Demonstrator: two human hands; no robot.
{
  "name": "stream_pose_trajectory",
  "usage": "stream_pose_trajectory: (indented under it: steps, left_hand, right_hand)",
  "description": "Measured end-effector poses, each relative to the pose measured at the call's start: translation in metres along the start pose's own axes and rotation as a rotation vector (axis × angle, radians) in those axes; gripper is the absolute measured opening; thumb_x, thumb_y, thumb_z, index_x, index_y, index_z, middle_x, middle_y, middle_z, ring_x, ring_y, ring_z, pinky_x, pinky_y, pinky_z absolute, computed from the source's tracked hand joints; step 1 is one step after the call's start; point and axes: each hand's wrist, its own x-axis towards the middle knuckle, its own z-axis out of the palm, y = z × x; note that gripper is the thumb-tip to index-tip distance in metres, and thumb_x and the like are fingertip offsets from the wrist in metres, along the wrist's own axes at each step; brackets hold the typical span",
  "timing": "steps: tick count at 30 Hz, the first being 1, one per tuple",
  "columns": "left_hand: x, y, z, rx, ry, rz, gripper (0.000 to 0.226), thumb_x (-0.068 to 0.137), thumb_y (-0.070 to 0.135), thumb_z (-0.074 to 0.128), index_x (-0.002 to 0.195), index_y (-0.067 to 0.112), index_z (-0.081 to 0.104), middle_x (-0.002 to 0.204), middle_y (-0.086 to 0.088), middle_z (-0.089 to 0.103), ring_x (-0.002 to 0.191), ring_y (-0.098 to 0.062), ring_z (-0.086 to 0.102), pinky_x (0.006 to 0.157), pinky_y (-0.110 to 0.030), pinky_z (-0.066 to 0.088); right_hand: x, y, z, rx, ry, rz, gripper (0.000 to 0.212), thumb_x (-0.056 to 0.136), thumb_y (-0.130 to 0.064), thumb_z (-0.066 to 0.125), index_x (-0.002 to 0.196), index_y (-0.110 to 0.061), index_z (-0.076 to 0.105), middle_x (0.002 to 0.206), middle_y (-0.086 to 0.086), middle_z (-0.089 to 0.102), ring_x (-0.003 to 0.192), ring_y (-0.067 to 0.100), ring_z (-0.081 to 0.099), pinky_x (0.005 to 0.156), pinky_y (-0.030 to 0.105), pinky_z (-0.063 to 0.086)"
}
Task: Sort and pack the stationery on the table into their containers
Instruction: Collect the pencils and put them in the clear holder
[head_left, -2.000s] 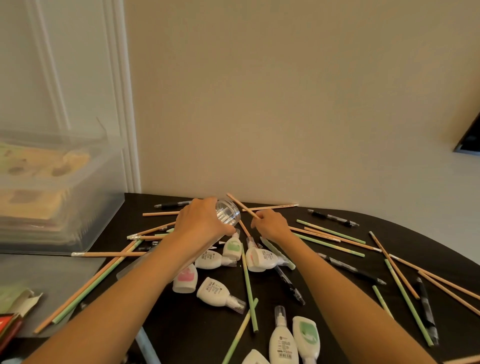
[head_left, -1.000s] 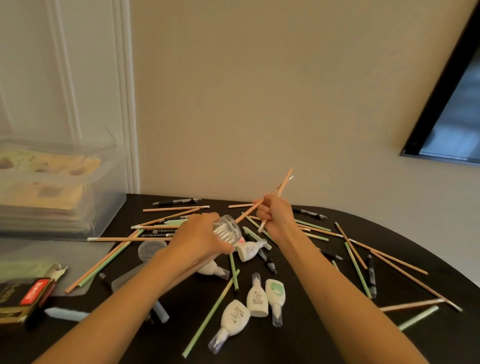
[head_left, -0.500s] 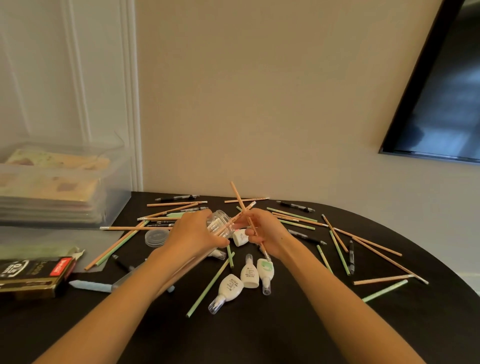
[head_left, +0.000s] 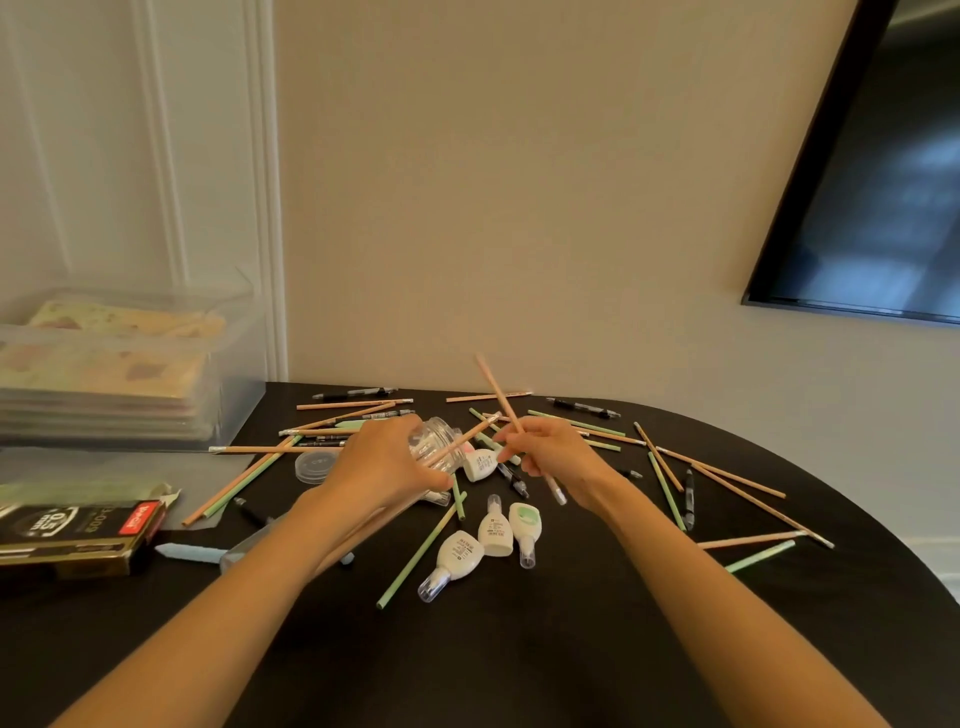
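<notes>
A dark rounded table (head_left: 519, 649) carries the scatter. At its left edge stands a clear storage bin (head_left: 119, 374), with a black pen box (head_left: 72, 530) nearer. The left hand (head_left: 384, 467) has its fingers wrapped around a clear plastic jar (head_left: 441, 444) tipped on its side, mouth toward the right; the jar's flat lid (head_left: 314, 466) lies just left of it. The right hand (head_left: 550, 457) pinches an orange pencil (head_left: 511, 421) — tilted, tip raised toward the wall. Three correction-fluid bottles (head_left: 496, 530) lie nearer, between the forearms.
</notes>
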Motion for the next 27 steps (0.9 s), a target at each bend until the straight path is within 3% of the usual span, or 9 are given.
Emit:
stream_pose_trajectory:
  steps: [3,7,10,12,15,17,19,22,27]
  left_hand:
    - [-0.001,-0.003,0.0,-0.017,0.003,-0.009,0.075,0.073,0.044,0.073,0.137,0.021,0.04,0.134,-0.001,0.05,0.119,-0.019,0.048,0.09,-0.03,0.042]
    - [-0.003,-0.002,-0.001,-0.011,-0.002,-0.008,0.074,0.073,0.045,0.072,0.135,0.022,0.042,0.131,-0.001,0.052,0.116,-0.019,0.049,0.089,-0.03,0.043]
    - [-0.004,0.001,0.001,-0.016,-0.008,-0.003,0.076,0.072,0.045,0.073,0.137,0.022,0.04,0.133,-0.001,0.051,0.117,-0.019,0.049,0.088,-0.03,0.042]
    - [-0.005,0.003,0.002,-0.014,-0.012,0.007,0.079,0.072,0.045,0.074,0.139,0.021,0.039,0.134,-0.001,0.05,0.118,-0.019,0.048,0.086,-0.028,0.041]
    - [-0.006,0.006,0.005,-0.002,-0.019,0.016,0.083,0.07,0.047,0.074,0.141,0.021,0.037,0.135,-0.001,0.049,0.119,-0.019,0.047,0.09,-0.03,0.042]
    - [-0.006,0.006,0.007,-0.014,-0.025,0.02,0.084,0.07,0.047,0.075,0.141,0.022,0.037,0.133,-0.002,0.05,0.118,-0.019,0.048,0.089,-0.029,0.042]
    - [-0.005,0.006,0.009,-0.036,-0.031,0.025,0.084,0.069,0.046,0.075,0.14,0.023,0.038,0.131,-0.002,0.052,0.117,-0.02,0.048,0.089,-0.031,0.043]
    - [-0.005,0.006,0.01,-0.034,-0.022,0.028,0.084,0.069,0.046,0.076,0.14,0.023,0.038,0.133,-0.002,0.051,0.118,-0.02,0.048,0.092,-0.033,0.043]
    - [-0.004,0.008,0.013,0.038,-0.001,0.034,0.08,0.07,0.046,0.074,0.138,0.022,0.04,0.13,-0.001,0.053,0.115,-0.018,0.049,0.086,-0.029,0.041]
  right_hand:
    - [0.002,0.01,-0.003,-0.333,0.085,-0.066,0.018,0.094,-0.015,0.052,0.102,-0.012,0.068,0.1,0.006,0.066,0.091,0.017,0.06,0.08,0.026,0.048]
    - [0.001,0.012,-0.006,-0.669,0.142,-0.135,0.023,0.095,-0.023,0.051,0.109,-0.018,0.068,0.106,0.003,0.066,0.097,0.018,0.058,0.089,0.034,0.045]
    - [0.001,0.011,-0.002,-0.999,0.236,-0.295,0.022,0.096,-0.022,0.049,0.11,-0.027,0.066,0.107,0.001,0.065,0.109,0.022,0.055,0.112,0.049,0.023]
    - [-0.001,0.008,0.003,-1.081,0.31,-0.472,0.022,0.092,-0.018,0.057,0.109,-0.028,0.067,0.108,0.002,0.062,0.112,0.025,0.051,0.113,0.053,0.012]
    - [0.0,0.011,0.015,-1.149,0.47,-0.76,0.024,0.071,-0.018,0.079,0.093,-0.025,0.073,0.108,0.009,0.062,0.112,0.031,0.051,0.106,0.061,0.02]
    - [0.002,0.013,0.021,-1.045,0.583,-0.815,0.029,0.067,-0.023,0.082,0.093,-0.021,0.072,0.122,0.014,0.054,0.123,0.034,0.04,0.104,0.059,0.024]
    - [-0.001,0.008,0.026,-0.804,0.562,-0.678,0.041,0.075,-0.027,0.076,0.113,-0.018,0.063,0.141,0.015,0.035,0.134,0.033,0.029,0.107,0.049,0.027]
    - [-0.011,0.0,0.032,-0.372,0.208,-0.365,0.051,0.086,-0.017,0.065,0.134,-0.014,0.045,0.14,0.008,0.044,0.125,0.019,0.046,0.105,0.03,0.039]
    - [-0.026,0.0,0.03,-0.133,-0.079,-0.217,0.05,0.082,0.016,0.037,0.118,-0.007,0.063,0.125,0.008,0.06,0.116,0.011,0.051,0.096,0.024,0.042]
